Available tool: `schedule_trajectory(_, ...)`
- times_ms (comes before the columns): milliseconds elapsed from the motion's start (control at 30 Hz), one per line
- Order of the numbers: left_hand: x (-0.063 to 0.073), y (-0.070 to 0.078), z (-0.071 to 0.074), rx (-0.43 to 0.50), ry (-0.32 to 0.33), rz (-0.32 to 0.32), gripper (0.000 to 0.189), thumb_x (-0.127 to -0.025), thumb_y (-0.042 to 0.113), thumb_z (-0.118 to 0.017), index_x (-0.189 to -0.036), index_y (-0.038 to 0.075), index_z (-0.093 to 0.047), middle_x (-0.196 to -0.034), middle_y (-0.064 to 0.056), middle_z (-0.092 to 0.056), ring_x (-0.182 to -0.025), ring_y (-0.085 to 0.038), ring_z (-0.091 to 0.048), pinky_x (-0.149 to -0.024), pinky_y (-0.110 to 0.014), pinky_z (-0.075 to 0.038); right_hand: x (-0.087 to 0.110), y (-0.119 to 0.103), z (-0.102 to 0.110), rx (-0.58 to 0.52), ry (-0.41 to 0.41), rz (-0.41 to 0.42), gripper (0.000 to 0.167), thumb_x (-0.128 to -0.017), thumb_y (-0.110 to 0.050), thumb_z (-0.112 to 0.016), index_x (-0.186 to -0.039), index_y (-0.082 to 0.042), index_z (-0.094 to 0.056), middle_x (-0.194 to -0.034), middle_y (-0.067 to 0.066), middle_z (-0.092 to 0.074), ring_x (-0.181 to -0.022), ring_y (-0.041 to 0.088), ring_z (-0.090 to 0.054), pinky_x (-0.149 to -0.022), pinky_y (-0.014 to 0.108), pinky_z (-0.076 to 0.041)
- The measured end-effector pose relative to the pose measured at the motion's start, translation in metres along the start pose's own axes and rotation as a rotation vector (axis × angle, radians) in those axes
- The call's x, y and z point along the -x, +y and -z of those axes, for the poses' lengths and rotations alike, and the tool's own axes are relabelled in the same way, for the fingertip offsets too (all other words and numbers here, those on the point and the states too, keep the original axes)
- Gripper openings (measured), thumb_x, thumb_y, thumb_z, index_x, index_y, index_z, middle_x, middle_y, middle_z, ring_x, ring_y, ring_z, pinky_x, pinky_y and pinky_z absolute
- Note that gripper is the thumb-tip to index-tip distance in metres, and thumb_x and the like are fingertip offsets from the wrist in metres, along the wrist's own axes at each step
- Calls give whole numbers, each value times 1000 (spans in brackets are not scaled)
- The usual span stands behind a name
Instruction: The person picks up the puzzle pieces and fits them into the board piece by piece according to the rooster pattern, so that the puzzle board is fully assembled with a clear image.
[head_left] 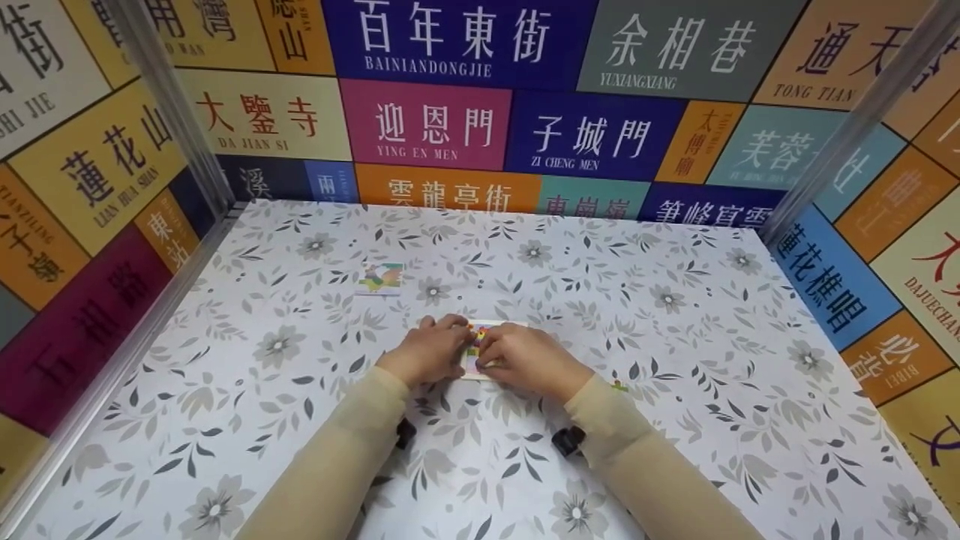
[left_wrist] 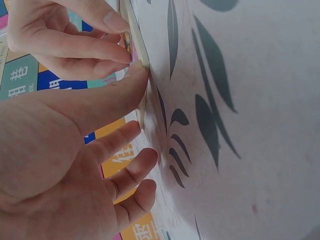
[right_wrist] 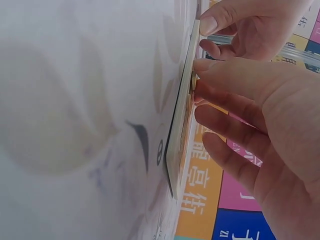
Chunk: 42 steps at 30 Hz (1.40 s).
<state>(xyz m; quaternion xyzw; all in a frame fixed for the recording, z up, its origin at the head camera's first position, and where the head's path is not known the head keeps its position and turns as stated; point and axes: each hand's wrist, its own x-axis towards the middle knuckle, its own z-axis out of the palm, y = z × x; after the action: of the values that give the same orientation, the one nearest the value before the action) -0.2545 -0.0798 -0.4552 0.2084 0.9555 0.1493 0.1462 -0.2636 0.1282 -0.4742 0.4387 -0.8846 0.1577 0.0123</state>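
A small flat puzzle board (head_left: 471,369) with a pale rim and a colourful picture lies on the table between the two hands. At its left side, my left hand (head_left: 429,349) holds the edge with thumb and index finger; the other fingers are loosely bent, as the left wrist view shows. My right hand (head_left: 526,358) is over the board's right part, thumb and fingertips pinching a small puzzle piece (right_wrist: 193,82) at its surface. Fingers mostly cover the piece, so its shape is hidden. Much of the board's picture is also covered by the hands.
A square picture card (head_left: 380,278) lies farther back on the left. Beside the right forearm is a small green piece (head_left: 619,385), partly hidden by the sleeve. The table (head_left: 675,457) has a floral cover, with lettered panels (head_left: 442,124) behind and at both sides.
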Motion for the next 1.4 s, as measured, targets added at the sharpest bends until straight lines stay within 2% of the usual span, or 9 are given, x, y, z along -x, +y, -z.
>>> schedule_trajectory(133, -1, 0, 0, 13, -12, 14, 54, -93, 23, -77, -144, 16, -60, -163, -6, -41, -139, -37, -43, -113, -54, -41, 1, -1, 1, 1, 1, 5, 10, -90, -19, -80, -100, -18, -83, -111, -2, -73, -106, 18, -69, -96, 34, -56)
schedule_trajectory(367, -2, -2, -2, 15, -1, 8, 54, -93, 23, -78, -143, 17, -60, -162, -7, -41, -137, -40, -43, -110, -55, -43, 3, -1, 1, 23, 22, 35, 9, -92, -18, -78, -99, -18, -83, -110, -2, -73, -108, 18, -68, -96, 34, -55)
schedule_trajectory(667, -1, -2, -1, 21, -3, -2, 53, -93, 23, -77, -143, 16, -61, -162, -7, -42, -136, -40, -44, -108, -56, -44, 2, -2, 1, 6, 16, -23, 12, -92, -18, -77, -103, -17, -83, -111, -2, -72, -107, 17, -67, -93, 35, -56)
schedule_trajectory(967, -1, -2, -1, 20, -2, -3, 52, -92, 22, -78, -141, 16, -62, -162, -8, -42, -137, -40, -44, -110, -56, -43, 1, -3, 1, 3, -18, -19, 12, -93, -23, -77, -103, -18, -83, -111, -1, -71, -106, 19, -67, -94, 36, -56)
schedule_trajectory(1167, 0, -2, 0, 27, 4, -15, 51, -92, 22, -78, -141, 16, -62, -162, -9, -42, -137, -42, -43, -110, -58, -42, 1, -2, 1, -3, -2, -13, 11, -93, -22, -78, -102, -18, -83, -109, -1, -71, -105, 19, -67, -94, 36, -56)
schedule_trajectory(1400, 2, -3, 1, 15, -1, -17, 53, -92, 23, -77, -143, 16, -60, -162, -8, -41, -136, -41, -42, -110, -57, -43, 6, 0, 3, -65, 17, -67, 14, -90, -19, -78, -104, -19, -82, -110, -2, -71, -104, 17, -66, -92, 35, -56)
